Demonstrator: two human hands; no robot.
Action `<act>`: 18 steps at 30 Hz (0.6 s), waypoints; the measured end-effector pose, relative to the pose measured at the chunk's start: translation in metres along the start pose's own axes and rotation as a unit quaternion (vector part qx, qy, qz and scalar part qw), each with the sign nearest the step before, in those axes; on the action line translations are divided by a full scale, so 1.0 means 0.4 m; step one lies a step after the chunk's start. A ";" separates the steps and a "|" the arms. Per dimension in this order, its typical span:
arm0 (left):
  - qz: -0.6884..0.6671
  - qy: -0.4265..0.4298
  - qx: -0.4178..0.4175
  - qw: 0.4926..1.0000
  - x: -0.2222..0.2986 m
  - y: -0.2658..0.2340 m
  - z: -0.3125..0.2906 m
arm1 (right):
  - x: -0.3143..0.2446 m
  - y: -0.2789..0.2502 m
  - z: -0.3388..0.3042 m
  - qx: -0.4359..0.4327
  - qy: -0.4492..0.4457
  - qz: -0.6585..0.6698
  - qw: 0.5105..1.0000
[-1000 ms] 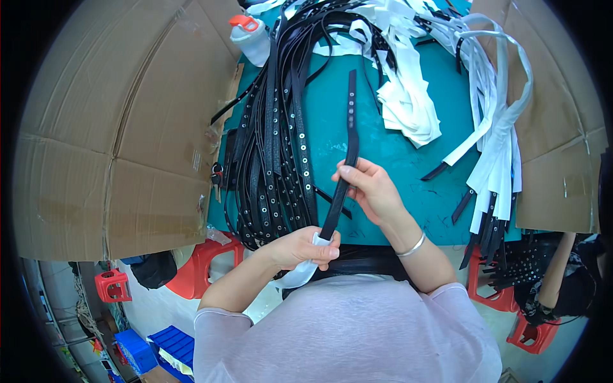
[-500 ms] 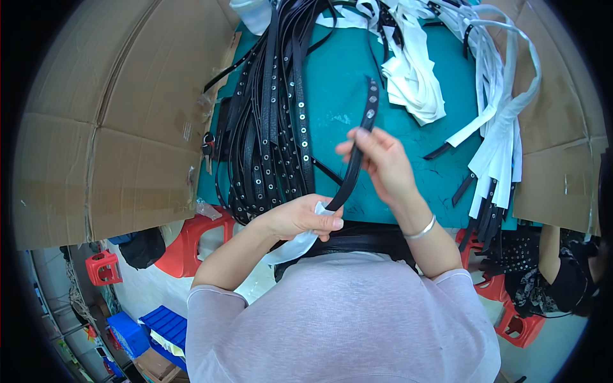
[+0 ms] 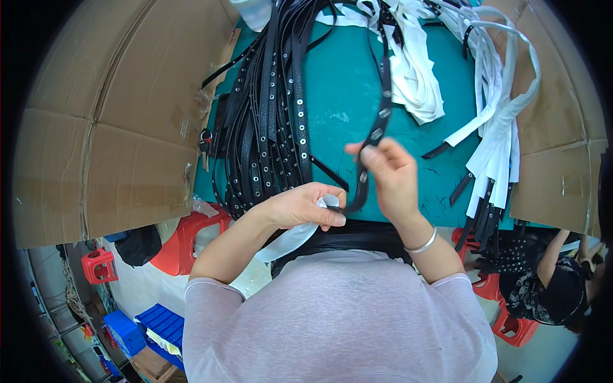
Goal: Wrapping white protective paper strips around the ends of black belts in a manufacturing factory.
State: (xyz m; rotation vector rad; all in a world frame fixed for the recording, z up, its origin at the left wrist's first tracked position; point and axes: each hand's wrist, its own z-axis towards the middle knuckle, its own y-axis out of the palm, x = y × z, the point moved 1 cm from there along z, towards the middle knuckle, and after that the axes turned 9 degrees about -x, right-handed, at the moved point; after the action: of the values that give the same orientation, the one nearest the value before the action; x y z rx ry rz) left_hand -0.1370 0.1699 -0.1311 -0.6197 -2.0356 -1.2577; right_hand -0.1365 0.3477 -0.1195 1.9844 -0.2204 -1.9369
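Observation:
A black belt strap [image 3: 382, 115] with metal eyelets runs between my hands over the near part of the green table [image 3: 338, 83]. Closed around its lower end is my left hand [image 3: 306, 209], thumb on top, where a white wrapping strip [image 3: 290, 242] comes out and hangs below. My right hand [image 3: 394, 179] pinches the strap higher up, and the eyelet end curves away past the fingers. A large bundle of black eyelet straps [image 3: 267, 121] lies to the left of my hands. Whether the strip encloses the strap inside my left palm is hidden.
White strips [image 3: 415, 83] lie folded at the far side. White-wrapped straps [image 3: 501, 140] hang over the right edge. Cardboard panels [image 3: 140, 121] wall in both sides. A white tub [image 3: 254, 14] stands far left. Red stools [image 3: 195, 239] are below, and another person [image 3: 549, 281] sits right.
My right hand has moved slightly right and nearer to me along the strap. The strap's free end now reaches farther and bends more. My left hand stays closed in nearly the same place.

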 end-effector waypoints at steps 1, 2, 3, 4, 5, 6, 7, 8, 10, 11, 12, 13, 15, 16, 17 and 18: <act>0.002 -0.013 -0.010 1.000 -0.005 -0.003 0.000 | -0.011 -0.027 0.016 0.027 -0.026 0.008 0.999; 0.004 -0.027 -0.021 0.999 -0.009 -0.005 -0.001 | -0.024 -0.049 0.035 0.057 -0.052 0.015 0.997; 0.004 -0.029 -0.023 0.999 -0.011 -0.002 0.000 | -0.042 -0.055 0.046 0.057 -0.082 0.029 0.995; -0.009 -0.019 -0.015 1.000 -0.011 -0.001 0.003 | -0.058 -0.052 0.047 0.057 -0.083 0.029 0.995; -0.022 -0.009 -0.007 1.000 -0.009 0.000 0.006 | -0.071 -0.047 0.047 0.035 -0.073 -0.004 0.997; -0.022 -0.009 -0.007 1.000 -0.007 0.000 0.010 | -0.078 -0.043 0.046 0.012 -0.063 -0.037 0.997; -0.016 -0.002 -0.018 1.000 -0.003 0.001 0.016 | -0.081 -0.039 0.038 0.011 -0.063 -0.038 0.997; -0.010 0.004 -0.029 1.000 0.002 0.001 0.020 | -0.081 -0.030 0.026 -0.007 -0.048 -0.046 0.998; -0.019 -0.008 -0.023 1.000 0.024 0.000 0.024 | -0.070 -0.007 -0.001 -0.055 -0.007 -0.053 0.997; -0.027 -0.021 -0.017 0.999 0.035 0.000 0.026 | -0.060 0.003 -0.014 -0.079 0.005 -0.033 0.996; -0.009 -0.026 -0.014 1.000 0.043 -0.003 0.025 | -0.049 0.007 -0.021 -0.103 0.017 -0.012 0.994; 0.043 0.001 -0.001 0.999 0.063 0.013 0.016 | -0.042 -0.002 -0.019 -0.097 0.022 -0.016 0.995; 0.128 0.114 0.006 0.985 0.036 -0.025 -0.002 | -0.037 -0.023 -0.011 -0.091 0.026 -0.025 0.995; 0.220 0.144 0.034 0.964 0.024 -0.051 -0.031 | -0.036 -0.030 -0.008 -0.084 0.026 -0.036 0.995; 0.313 0.172 0.063 0.932 0.019 -0.077 -0.063 | -0.048 -0.027 -0.006 -0.084 0.041 -0.027 0.995; 0.254 0.150 0.025 0.955 -0.004 -0.099 -0.087 | -0.054 -0.027 0.001 -0.086 0.041 -0.026 0.995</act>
State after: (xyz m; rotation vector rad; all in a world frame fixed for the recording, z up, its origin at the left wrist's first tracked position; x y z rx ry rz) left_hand -0.1531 0.1215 -0.1446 -0.8107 -1.5225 -0.9226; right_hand -0.1396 0.3655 -0.1031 1.9682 0.0202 -1.8341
